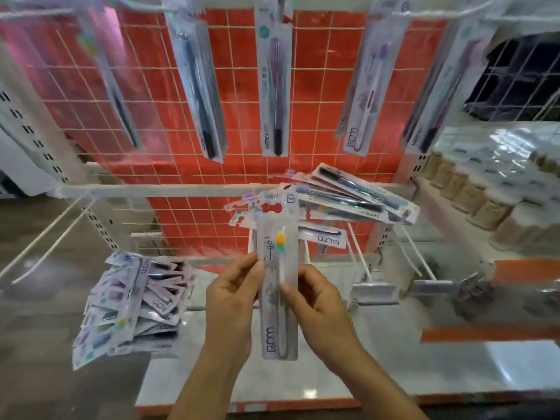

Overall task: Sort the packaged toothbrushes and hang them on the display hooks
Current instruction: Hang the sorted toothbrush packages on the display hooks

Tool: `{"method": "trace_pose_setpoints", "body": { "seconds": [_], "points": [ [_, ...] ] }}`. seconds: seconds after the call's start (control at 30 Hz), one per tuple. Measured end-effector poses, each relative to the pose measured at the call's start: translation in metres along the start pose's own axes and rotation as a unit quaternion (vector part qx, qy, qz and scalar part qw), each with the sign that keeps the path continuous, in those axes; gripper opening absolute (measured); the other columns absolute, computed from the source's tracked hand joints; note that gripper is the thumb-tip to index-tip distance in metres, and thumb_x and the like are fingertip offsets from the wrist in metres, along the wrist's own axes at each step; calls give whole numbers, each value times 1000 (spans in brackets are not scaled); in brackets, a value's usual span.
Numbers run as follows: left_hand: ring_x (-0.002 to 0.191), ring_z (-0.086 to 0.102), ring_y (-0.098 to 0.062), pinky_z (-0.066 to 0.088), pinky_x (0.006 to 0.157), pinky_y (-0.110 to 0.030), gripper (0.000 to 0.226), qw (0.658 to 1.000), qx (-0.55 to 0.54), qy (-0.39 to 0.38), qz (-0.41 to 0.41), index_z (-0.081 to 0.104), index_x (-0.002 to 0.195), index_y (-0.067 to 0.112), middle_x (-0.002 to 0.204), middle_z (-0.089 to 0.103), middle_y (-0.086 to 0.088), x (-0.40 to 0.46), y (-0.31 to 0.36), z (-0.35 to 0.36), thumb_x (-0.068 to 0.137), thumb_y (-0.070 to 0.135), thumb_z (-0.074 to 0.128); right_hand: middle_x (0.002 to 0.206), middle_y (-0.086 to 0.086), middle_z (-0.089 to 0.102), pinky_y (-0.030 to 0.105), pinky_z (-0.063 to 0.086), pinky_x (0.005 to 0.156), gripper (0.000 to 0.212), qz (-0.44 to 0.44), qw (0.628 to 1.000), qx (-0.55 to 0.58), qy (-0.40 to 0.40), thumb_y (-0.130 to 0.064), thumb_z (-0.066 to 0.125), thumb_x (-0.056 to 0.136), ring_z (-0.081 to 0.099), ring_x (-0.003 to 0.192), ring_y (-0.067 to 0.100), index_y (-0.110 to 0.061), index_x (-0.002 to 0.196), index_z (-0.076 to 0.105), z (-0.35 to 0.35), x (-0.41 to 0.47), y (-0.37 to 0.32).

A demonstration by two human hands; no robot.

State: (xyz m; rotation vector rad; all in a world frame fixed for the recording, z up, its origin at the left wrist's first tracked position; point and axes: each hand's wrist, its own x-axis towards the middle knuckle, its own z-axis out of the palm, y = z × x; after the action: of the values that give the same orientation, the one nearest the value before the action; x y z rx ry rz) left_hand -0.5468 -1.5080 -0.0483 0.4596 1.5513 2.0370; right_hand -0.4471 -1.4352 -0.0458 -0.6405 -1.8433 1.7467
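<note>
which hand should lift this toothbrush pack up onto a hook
Probably the left hand: it pinches the held pack higher up, nearer its hang hole. The right hand pinches the opposite edge lower down.

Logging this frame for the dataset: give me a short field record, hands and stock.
held item: toothbrush pack, upright, multicoloured bristles
left hand: grip on pack's left edge
right hand: grip on pack's right edge
upper hooks: hanging packs on red grid panel
unsorted: loose pile behind pack
lower left: hung bunch
</note>
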Motion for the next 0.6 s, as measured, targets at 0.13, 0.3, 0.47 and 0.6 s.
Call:
{"method": "trace_pose_setpoints", "body": {
  "seconds": [0.13, 0.3, 0.47, 0.6],
  "points": [
    [89, 68, -23, 56, 73, -30, 20, 999, -11, -15, 37, 78, 89, 27, 92, 74, -1, -11, -32, -24, 70, 31, 79, 94, -7, 65, 39, 58, 78, 14, -56, 998, -31, 12, -31, 59, 91, 66, 90, 18, -32, 105, 58, 16, -17, 38],
    [88, 71, -18, 57, 70, -24, 45, 996, -30, -33, 80, 78, 86, 29, 93, 75, 0, -19, -76, -49, 47, 49, 84, 92, -11, 65, 37, 57, 76, 22, -99, 994, -53, 5, -40, 57, 86, 65, 86, 15, -32, 107, 57, 27, -30, 90],
    [86, 72, -19, 57, 69, -23, 55, 991, -23, -31, 132, 79, 84, 33, 92, 76, 1, -15, -129, -64, 40, 65, 84, 102, -20, 65, 23, 54, 84, 31, -150, 986, -68, 23, -44, 55, 86, 64, 96, 5, -33, 115, 55, 30, -29, 147],
    [85, 72, -21, 58, 70, -29, 54, 983, -6, -42, 178, 78, 82, 36, 89, 76, 3, -6, -171, -70, 41, 72, 80, 112, -32, 61, 18, 50, 89, 40, -193, 978, -66, 44, -45, 53, 83, 59, 107, -5, -38, 122, 52, 25, -24, 187]
  ]
}}
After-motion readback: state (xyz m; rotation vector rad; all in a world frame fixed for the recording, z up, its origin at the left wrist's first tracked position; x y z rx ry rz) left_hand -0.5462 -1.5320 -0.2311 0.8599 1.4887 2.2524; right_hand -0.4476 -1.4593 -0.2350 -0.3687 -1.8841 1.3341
